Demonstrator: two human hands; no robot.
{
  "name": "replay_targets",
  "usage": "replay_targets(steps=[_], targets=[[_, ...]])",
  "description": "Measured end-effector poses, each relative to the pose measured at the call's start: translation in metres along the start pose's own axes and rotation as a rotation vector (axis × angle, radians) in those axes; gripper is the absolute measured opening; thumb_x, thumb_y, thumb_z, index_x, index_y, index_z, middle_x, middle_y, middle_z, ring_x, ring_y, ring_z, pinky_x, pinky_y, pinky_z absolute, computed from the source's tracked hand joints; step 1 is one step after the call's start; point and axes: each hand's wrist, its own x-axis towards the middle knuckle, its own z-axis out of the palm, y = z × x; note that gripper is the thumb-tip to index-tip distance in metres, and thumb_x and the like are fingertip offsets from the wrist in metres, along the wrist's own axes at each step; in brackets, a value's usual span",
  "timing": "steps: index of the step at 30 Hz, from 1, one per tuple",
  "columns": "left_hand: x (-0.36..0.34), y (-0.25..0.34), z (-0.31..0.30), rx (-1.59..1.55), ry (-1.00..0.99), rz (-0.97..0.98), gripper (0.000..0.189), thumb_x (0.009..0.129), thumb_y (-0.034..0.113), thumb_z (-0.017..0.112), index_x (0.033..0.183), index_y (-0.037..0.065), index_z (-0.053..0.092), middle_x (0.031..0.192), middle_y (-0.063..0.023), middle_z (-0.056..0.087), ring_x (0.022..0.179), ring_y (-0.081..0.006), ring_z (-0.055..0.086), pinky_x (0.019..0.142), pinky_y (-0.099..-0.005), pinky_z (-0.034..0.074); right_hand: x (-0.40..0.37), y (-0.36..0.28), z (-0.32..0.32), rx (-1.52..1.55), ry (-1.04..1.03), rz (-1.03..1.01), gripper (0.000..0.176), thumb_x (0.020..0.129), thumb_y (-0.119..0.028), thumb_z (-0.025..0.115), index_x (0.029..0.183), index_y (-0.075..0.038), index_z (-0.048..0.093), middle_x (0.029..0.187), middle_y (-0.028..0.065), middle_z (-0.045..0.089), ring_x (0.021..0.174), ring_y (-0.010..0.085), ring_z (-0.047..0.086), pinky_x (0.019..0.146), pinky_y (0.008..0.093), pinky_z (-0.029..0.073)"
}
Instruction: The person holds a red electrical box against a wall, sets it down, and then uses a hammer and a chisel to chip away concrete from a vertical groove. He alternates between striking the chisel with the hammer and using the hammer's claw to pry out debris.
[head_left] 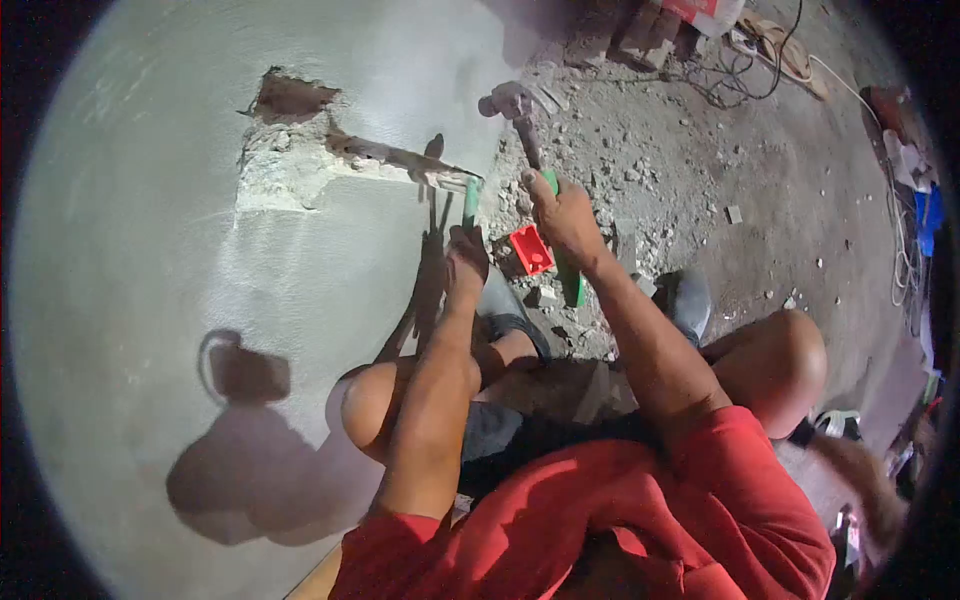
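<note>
My left hand (467, 258) is closed around a chisel (471, 202) with a pale green shaft. The chisel's upper end is at the right end of a narrow groove (390, 157) cut in the grey plastered wall; whether it touches is hard to tell. My right hand (570, 222) grips a hammer (512, 104) by its green handle, with the metal head raised beside the wall. Between my forearms, a red electrical box (531, 249) lies on the rubble. A larger rough hole (290, 97) opens at the groove's left end.
Broken plaster and rubble (640, 190) cover the floor along the wall. Cables (740, 85) and a pair of sandals (790, 60) lie at the upper right. A blue object (929, 218) sits at the right edge. Another person's arm (860, 480) shows at lower right.
</note>
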Motion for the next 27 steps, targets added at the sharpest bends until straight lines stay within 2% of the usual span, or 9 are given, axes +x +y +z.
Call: replay_targets(steps=[1,3,7,12,17,18,23,24,27], targets=[[0.001,0.016,-0.017,-0.06,0.024,-0.063,0.044,0.096,0.042,0.05,0.106,0.0,0.059,0.094,-0.0277,0.067,0.09,-0.0452,0.065,0.075,-0.0512,0.051,-0.003,-0.004,-0.005,0.001,0.005,0.0,0.051,0.094,-0.052,0.055,0.081,-0.002,0.054,0.06,0.0014,0.051,0.053,0.0116,0.048,0.05,0.0301,0.041],[0.011,0.035,-0.043,-0.122,0.057,-0.132,0.048,0.095,0.043,0.052,0.104,-0.004,0.062,0.091,-0.0282,0.066,0.087,-0.0447,0.065,0.074,-0.0492,0.051,-0.007,-0.012,-0.008,0.041,0.013,0.076,0.062,0.092,-0.056,0.051,0.083,0.005,0.058,0.065,0.0206,0.06,0.06,0.0352,0.057,0.064,0.0455,0.047],[0.028,0.053,-0.08,-0.461,-0.042,-0.399,0.056,0.097,0.049,0.048,0.093,-0.004,0.064,0.077,-0.0251,0.065,0.076,-0.0433,0.064,0.066,-0.0521,0.048,-0.012,-0.006,0.0,-0.061,0.069,-0.021,0.061,0.092,-0.056,0.052,0.085,0.004,0.06,0.063,0.0162,0.059,0.058,0.0276,0.058,0.06,0.0422,0.047],[0.02,0.059,-0.11,-0.39,-0.222,-0.409,0.059,0.098,0.054,0.04,0.101,0.001,0.066,0.085,-0.0254,0.067,0.081,-0.0379,0.067,0.07,-0.0471,0.049,-0.029,-0.012,0.023,-0.02,0.089,-0.289,0.05,0.088,-0.046,0.065,0.091,0.004,0.061,0.071,0.0242,0.063,0.067,0.0436,0.062,0.064,0.0465,0.049],[0.024,0.05,-0.09,-0.629,-0.211,-0.377,0.057,0.099,0.053,0.041,0.095,0.0,0.062,0.078,-0.02,0.065,0.066,-0.0269,0.067,0.056,-0.0414,0.049,-0.001,0.008,0.041,-0.423,-0.134,-0.096,0.056,0.088,-0.053,0.06,0.092,0.003,0.062,0.079,0.028,0.065,0.08,0.0466,0.064,0.071,0.0503,0.05],[0.025,0.056,-0.092,-0.653,-0.244,-0.51,0.053,0.099,0.051,0.044,0.096,0.001,0.06,0.075,-0.016,0.063,0.059,-0.0242,0.064,0.05,-0.0391,0.046,0.004,0.005,0.037,-0.396,-0.103,-0.137,0.058,0.089,-0.054,0.059,0.091,0.003,0.062,0.078,0.0277,0.065,0.079,0.0465,0.064,0.071,0.0501,0.05],[0.034,-0.031,0.037,-0.403,0.041,-0.023,0.046,0.096,0.049,0.048,0.094,0.004,0.057,0.06,-0.007,0.055,0.049,-0.0253,0.052,0.05,-0.0356,0.044,-0.021,-0.068,0.02,-0.029,-0.013,-0.295,0.055,0.088,-0.052,0.063,0.09,0.003,0.062,0.073,0.025,0.065,0.071,0.045,0.064,0.069,0.0494,0.05],[0.033,-0.025,0.021,-0.501,0.029,0.025,0.046,0.096,0.049,0.047,0.094,0.004,0.057,0.06,-0.0071,0.055,0.049,-0.0262,0.052,0.051,-0.0373,0.044,-0.031,-0.08,0.016,0.025,-0.048,-0.323,0.052,0.087,-0.049,0.065,0.092,0.002,0.062,0.076,0.0259,0.065,0.075,0.0437,0.065,0.07,0.0484,0.051],[0.03,0.043,-0.082,-0.669,-0.284,-0.418,0.048,0.097,0.049,0.046,0.098,0.003,0.06,0.062,-0.0103,0.058,0.055,-0.0283,0.059,0.056,-0.0426,0.047,-0.011,-0.005,0.045,-0.061,0.038,-0.505,0.055,0.088,-0.052,0.063,0.094,0.003,0.062,0.082,0.0273,0.066,0.08,0.0432,0.066,0.072,0.049,0.051]])
